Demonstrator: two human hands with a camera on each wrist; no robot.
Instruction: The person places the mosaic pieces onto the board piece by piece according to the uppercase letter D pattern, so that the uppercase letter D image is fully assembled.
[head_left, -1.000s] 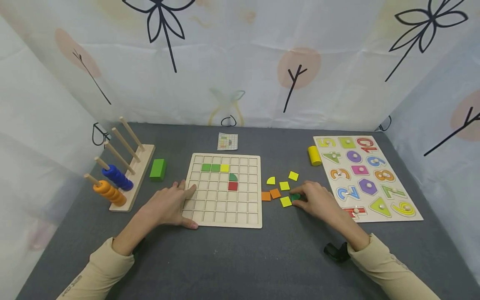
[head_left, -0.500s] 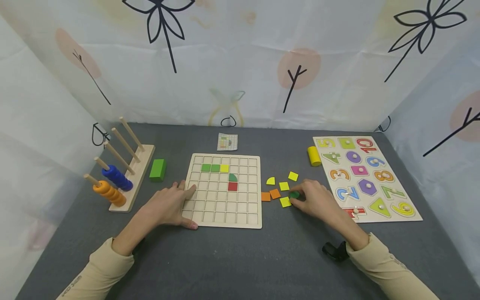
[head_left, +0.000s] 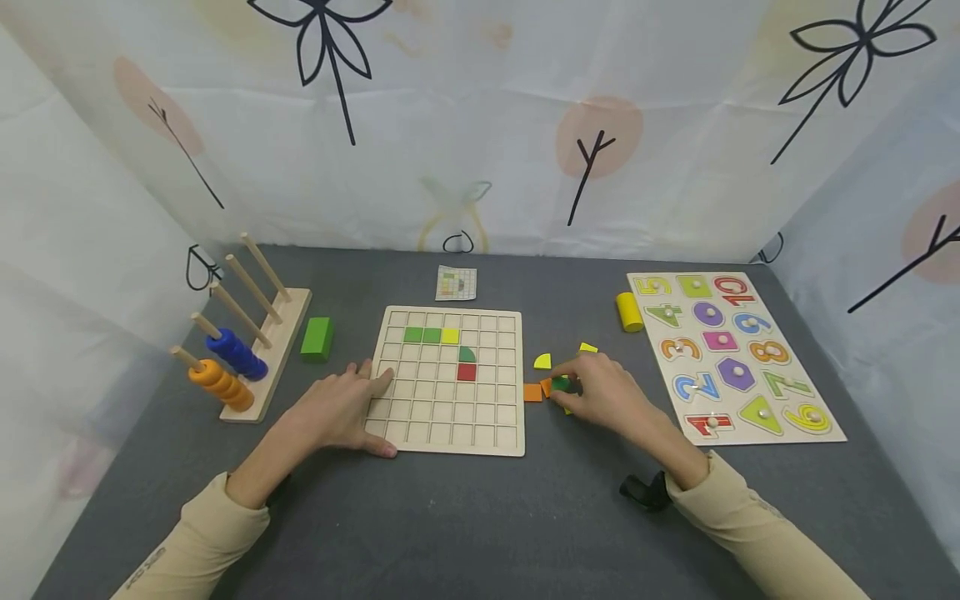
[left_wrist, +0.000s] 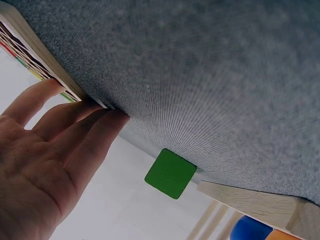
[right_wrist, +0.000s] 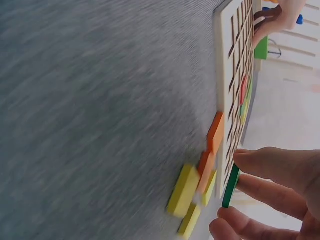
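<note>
In the head view my left hand rests at the left edge of a wooden grid board, fingers and thumb spread along it. Tiles sit in some of its cells: two green squares, a yellow square, a dark green quarter-circle and a red square. To the right of the board, my right hand pinches a dark green tile between thumb and fingers, above the loose tiles. Its full outline is hidden. Beneath lie orange tiles and yellow tiles, partly covered by the hand.
A yellow quarter-circle tile lies beyond the orange ones. A printed card is behind the board. Left stand a green block and a peg stand with rings; right, a yellow cylinder and a number puzzle.
My right hand has lifted the dark green tile from the table and carried it left, towards the board. The left hand keeps its place on the board's edge.
</note>
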